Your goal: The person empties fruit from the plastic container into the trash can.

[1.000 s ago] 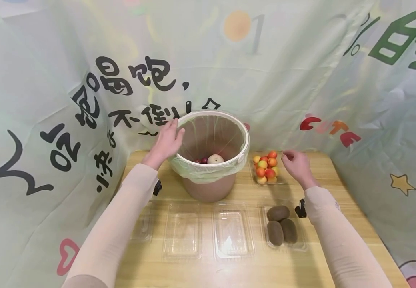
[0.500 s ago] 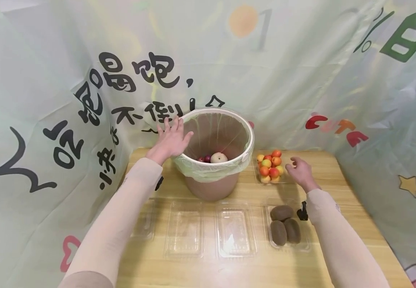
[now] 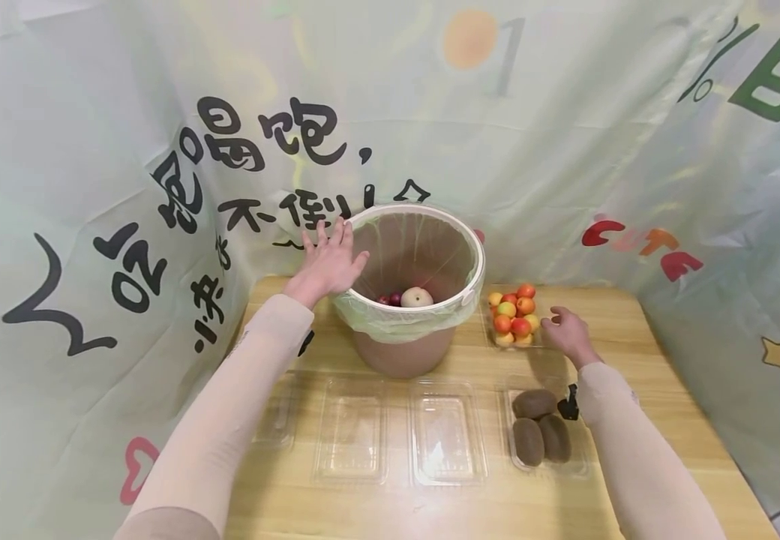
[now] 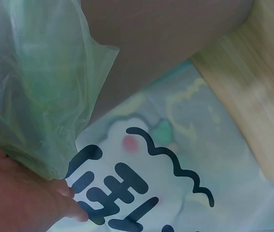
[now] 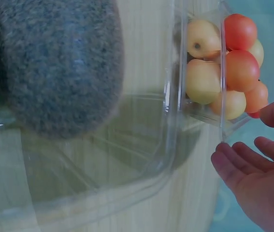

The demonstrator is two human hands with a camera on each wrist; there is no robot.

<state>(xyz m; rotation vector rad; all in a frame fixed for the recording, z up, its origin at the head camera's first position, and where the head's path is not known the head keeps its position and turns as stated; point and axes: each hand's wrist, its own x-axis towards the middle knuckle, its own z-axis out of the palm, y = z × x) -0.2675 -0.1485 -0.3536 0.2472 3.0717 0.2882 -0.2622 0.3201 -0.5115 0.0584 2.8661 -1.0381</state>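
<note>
My left hand [image 3: 328, 270] lies against the left rim of a brown bin [image 3: 403, 352], its fingers spread. In the left wrist view, its fingers are beside the hanging edge of the pale green bag liner [image 4: 54, 72]. Inside the bin are a pale round fruit [image 3: 417, 298] and a few dark red fruits [image 3: 395, 299]. Just right of a clear box of small red and yellow fruits [image 3: 515, 315] hovers my right hand [image 3: 568, 334]. Its fingers are loosely bent and apart, with nothing between them, close to the box's edge in the right wrist view.
Nearer the front right, three kiwis [image 3: 535, 403] lie in a clear plastic box. Two clear boxes [image 3: 352, 474] stand at the middle front, and another [image 3: 275, 427] is partly behind my left sleeve. Printed cloth [image 3: 545, 165] walls the wooden table [image 3: 498, 517] at the back and sides.
The left hand's fingers have spread out at the bin's rim. My right hand has come slightly down and its fingers have loosened beside the fruit box. The head view has shifted slightly.
</note>
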